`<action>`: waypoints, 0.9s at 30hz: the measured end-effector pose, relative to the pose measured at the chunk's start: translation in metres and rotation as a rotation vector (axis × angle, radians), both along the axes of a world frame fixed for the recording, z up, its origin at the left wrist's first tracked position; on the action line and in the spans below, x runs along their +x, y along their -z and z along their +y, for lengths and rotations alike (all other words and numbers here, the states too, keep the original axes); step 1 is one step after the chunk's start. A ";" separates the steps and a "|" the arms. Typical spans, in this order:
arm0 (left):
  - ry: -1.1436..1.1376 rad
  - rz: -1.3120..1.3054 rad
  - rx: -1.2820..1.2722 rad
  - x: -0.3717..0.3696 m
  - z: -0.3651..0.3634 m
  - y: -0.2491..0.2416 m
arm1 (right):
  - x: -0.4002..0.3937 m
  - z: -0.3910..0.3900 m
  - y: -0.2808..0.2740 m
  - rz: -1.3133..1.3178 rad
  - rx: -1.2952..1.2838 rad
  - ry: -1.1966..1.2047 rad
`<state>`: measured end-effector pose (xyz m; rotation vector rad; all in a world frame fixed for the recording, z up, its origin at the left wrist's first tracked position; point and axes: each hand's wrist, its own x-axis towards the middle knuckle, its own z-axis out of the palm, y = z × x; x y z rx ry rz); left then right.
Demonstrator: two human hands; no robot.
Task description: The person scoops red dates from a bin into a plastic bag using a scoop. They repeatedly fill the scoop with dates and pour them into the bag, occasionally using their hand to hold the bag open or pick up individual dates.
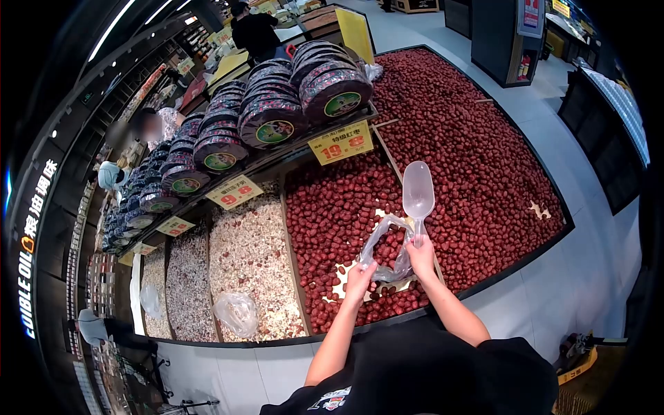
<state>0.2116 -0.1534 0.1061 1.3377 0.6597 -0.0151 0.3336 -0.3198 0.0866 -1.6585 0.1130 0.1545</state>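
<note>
Over a bin of red dates [332, 228], my left hand [360, 280] is closed on the rim of a clear plastic bag [374, 243]. The bag's mouth is spread wide, and dates show inside its ring. My right hand [420, 256] grips the handle of a translucent plastic scoop [418, 188] and is also at the bag's right edge. The scoop points away from me, its bowl overlapping the larger date bin [477, 180] in this view. Pale patches of the bin's bottom show between the dates near my hands.
Left of the dates lie bins of mixed grains [249, 256], one with a crumpled plastic bag [236, 313] on it. Behind, round packages [273, 114] are stacked on a shelf with yellow price signs [341, 142]. A person in black [254, 33] stands at the back.
</note>
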 end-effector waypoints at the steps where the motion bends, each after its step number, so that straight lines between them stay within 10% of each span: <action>1: -0.014 -0.038 -0.013 0.002 0.000 0.009 | 0.003 -0.002 0.000 0.024 0.032 -0.012; 11: -0.307 -0.170 -0.097 -0.036 0.004 -0.046 | -0.011 -0.010 -0.013 0.142 0.441 -0.191; 17: -0.380 -0.234 -0.094 -0.076 0.039 -0.033 | -0.051 -0.039 0.023 -0.105 0.051 -0.057; 20: -0.255 -0.187 -0.064 -0.086 0.052 -0.027 | -0.073 -0.064 0.058 0.109 0.342 -0.067; 27: -0.159 -0.166 -0.019 -0.083 0.066 -0.025 | -0.127 -0.082 0.008 0.024 0.039 0.001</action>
